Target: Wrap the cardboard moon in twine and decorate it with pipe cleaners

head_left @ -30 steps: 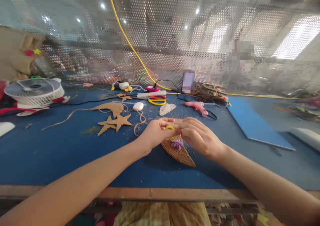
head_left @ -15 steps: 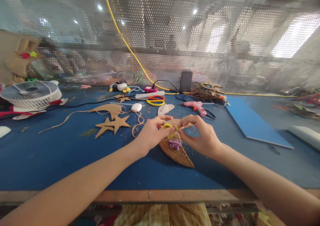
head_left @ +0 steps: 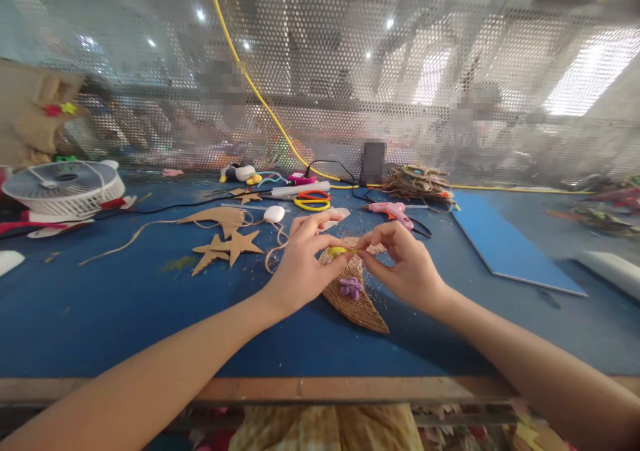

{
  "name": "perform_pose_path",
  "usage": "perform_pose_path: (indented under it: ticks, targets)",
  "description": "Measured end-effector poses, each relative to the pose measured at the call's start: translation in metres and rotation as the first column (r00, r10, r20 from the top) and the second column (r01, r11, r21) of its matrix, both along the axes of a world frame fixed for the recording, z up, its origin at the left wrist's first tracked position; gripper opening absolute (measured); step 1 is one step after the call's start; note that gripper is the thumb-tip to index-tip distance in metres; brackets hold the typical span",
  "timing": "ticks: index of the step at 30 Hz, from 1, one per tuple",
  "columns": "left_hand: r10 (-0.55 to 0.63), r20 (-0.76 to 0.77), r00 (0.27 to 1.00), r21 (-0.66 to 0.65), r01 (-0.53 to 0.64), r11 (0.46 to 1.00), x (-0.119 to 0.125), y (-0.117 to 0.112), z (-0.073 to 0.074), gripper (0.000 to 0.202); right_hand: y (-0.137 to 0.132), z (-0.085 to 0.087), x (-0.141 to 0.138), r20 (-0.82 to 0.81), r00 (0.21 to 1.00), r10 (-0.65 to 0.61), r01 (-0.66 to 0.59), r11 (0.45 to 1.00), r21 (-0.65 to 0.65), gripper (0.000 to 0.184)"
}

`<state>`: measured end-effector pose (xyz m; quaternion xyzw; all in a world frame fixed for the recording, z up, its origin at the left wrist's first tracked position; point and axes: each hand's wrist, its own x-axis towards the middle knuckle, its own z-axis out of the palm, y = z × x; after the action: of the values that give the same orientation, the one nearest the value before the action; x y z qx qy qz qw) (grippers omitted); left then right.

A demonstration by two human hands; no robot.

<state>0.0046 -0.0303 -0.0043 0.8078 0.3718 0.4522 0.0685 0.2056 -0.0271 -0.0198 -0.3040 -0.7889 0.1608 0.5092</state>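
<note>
Between my two hands is a small yellow strip (head_left: 339, 251), soft-looking and curled. My left hand (head_left: 307, 258) pinches its left part between thumb and forefinger. With thumb and forefinger, my right hand (head_left: 400, 258) holds the thin right end. Just beneath lies a crescent moon wrapped in brown twine (head_left: 353, 311), its upper part largely covered by my hands. A fuzzy purple flower (head_left: 351, 288) sits on the crescent's middle. Behind my left fingers a pale half-round piece (head_left: 336, 218) is partly hidden.
Cardboard stars (head_left: 243, 246) and a cardboard crescent (head_left: 227, 218) with twine lie left. A pink glue gun (head_left: 393, 212) rests behind my right hand. Yellow-handled scissors (head_left: 313, 204) lie further back. A fan (head_left: 63, 188) stands far left, a blue board (head_left: 510, 241) right.
My left fingers have closed in over the yellow strip, which showed as an open loop before and is now flatter and more covered. The right hand stays pinched on its end.
</note>
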Motion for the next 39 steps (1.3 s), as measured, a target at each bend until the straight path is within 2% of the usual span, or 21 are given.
perform_pose_path:
  ticks: [4, 8, 10, 13, 17, 19, 22, 24, 26, 27, 30, 35, 39]
  targets:
    - [-0.035, -0.061, 0.998, 0.014, 0.035, 0.999, -0.002, 0.003, 0.000, 0.005, 0.005, 0.001, 0.005, 0.093, 0.994, 0.054, -0.054, 0.999, -0.001, 0.017]
    - [0.024, -0.066, 0.998, -0.024, -0.026, 0.999, -0.001, 0.005, -0.003, 0.005, 0.003, 0.001, 0.004, 0.157, 0.986, -0.062, 0.047, 0.994, 0.096, 0.016]
    - [0.032, -0.074, 0.997, -0.035, -0.034, 0.999, -0.001, 0.007, -0.004, 0.006, 0.002, 0.001, 0.004, 0.186, 0.979, -0.080, 0.046, 0.982, 0.183, 0.017]
    - [0.000, -0.121, 0.993, -0.016, -0.002, 1.000, -0.002, 0.008, -0.005, 0.008, 0.004, 0.003, 0.006, 0.289, 0.957, -0.035, -0.053, 0.955, 0.290, 0.009]
    - [-0.046, -0.215, 0.975, 0.023, 0.052, 0.998, -0.004, 0.008, -0.006, 0.014, 0.009, 0.004, 0.009, 0.438, 0.898, 0.031, -0.188, 0.928, 0.321, 0.019]
    - [-0.053, -0.248, 0.967, 0.044, 0.066, 0.997, -0.005, 0.009, -0.008, 0.014, 0.009, 0.004, 0.010, 0.447, 0.894, 0.038, -0.184, 0.940, 0.288, 0.018]
    - [0.009, -0.195, 0.981, 0.040, -0.001, 0.999, -0.006, 0.015, -0.011, 0.010, 0.012, 0.004, 0.009, 0.357, 0.934, -0.001, -0.045, 0.992, 0.121, 0.005]
    - [0.088, -0.093, 0.992, -0.021, -0.090, 0.996, -0.008, 0.022, -0.011, 0.009, 0.019, 0.006, 0.006, 0.340, 0.939, -0.056, 0.067, 0.998, -0.020, 0.015]
    - [0.165, 0.058, 0.985, -0.162, -0.153, 0.975, -0.012, 0.032, -0.010, 0.007, 0.035, 0.012, -0.002, 0.435, 0.890, -0.136, 0.195, 0.976, -0.094, 0.025]
    - [0.197, 0.159, 0.967, -0.249, -0.154, 0.956, -0.015, 0.038, -0.010, 0.006, 0.046, 0.016, -0.007, 0.515, 0.837, -0.185, 0.273, 0.957, -0.099, 0.029]
    - [0.274, 0.430, 0.860, -0.422, -0.076, 0.903, -0.023, 0.051, -0.011, 0.013, 0.092, 0.030, -0.030, 0.633, 0.746, -0.207, 0.348, 0.932, -0.105, 0.029]
    - [0.377, 0.566, 0.733, -0.489, -0.069, 0.870, -0.033, 0.062, -0.023, 0.028, 0.171, 0.042, -0.080, 0.787, 0.600, -0.147, 0.405, 0.903, -0.140, 0.034]
    - [0.410, 0.615, 0.673, -0.502, -0.066, 0.862, -0.035, 0.066, -0.028, 0.029, 0.202, 0.039, -0.114, 0.863, 0.500, -0.074, 0.398, 0.905, -0.154, 0.037]
